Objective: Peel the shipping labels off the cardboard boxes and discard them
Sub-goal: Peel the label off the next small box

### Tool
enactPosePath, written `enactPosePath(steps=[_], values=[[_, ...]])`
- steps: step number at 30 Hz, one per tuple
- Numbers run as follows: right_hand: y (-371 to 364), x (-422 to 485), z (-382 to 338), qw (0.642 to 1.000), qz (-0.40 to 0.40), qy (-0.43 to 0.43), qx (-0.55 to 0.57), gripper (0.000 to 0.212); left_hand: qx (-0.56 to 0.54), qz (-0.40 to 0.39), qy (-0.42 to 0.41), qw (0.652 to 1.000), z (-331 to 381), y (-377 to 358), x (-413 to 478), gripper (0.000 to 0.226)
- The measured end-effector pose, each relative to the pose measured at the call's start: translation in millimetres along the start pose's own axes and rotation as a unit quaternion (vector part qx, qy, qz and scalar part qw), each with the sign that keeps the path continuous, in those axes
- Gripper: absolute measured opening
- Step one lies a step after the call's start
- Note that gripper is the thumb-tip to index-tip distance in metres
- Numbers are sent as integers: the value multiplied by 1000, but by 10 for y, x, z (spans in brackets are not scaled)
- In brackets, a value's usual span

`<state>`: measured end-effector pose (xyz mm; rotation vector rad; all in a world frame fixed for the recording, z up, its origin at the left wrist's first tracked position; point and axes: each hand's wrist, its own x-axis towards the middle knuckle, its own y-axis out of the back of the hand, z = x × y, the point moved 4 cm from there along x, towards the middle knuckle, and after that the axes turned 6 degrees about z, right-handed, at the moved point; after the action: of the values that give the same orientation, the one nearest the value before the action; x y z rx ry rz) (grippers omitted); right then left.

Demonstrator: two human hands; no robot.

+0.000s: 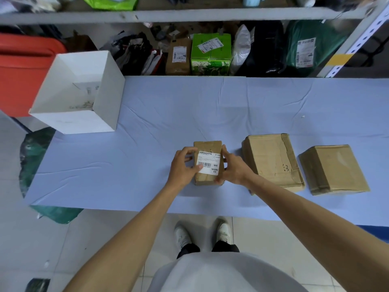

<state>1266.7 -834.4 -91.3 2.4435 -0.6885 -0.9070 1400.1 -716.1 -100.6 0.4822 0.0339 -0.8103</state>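
Note:
A small cardboard box [207,146] stands on the blue-covered table [147,127], near its front edge. A white shipping label [210,163] with a barcode covers its top face. My left hand [182,166] grips the box's left side, thumb resting on the label's lower left corner. My right hand [232,167] grips the right side, fingers curled round the edge. Two larger cardboard boxes, one [271,159] just right of my hands and another [332,167] further right, show no label on their visible faces.
An open white box [77,121] stands at the table's back left corner. Behind the table, a metal shelf holds parcels, a green carton [210,53] and bags. A red container [23,66] sits at the left, a green bag [35,148] on the floor.

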Motion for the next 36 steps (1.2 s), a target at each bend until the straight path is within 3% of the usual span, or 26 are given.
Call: enactPosePath(steps=[5, 10, 19, 31, 36], values=[[14, -49, -6, 999, 0, 34, 21, 104, -75, -10, 13, 997, -95, -64, -205, 60], [39, -66, -15, 999, -4, 41, 29, 99, -61, -19, 23, 998, -66, -67, -198, 59], [29, -60, -2, 1000, -3, 15, 21, 112, 30, 81, 0, 996, 71, -42, 151, 11], [41, -68, -33, 1000, -8, 24, 19, 114, 65, 137, 18, 988, 111, -134, 178, 4], [49, -63, -38, 999, -12, 28, 14, 108, 51, 125, 41, 990, 159, -122, 174, 19]])
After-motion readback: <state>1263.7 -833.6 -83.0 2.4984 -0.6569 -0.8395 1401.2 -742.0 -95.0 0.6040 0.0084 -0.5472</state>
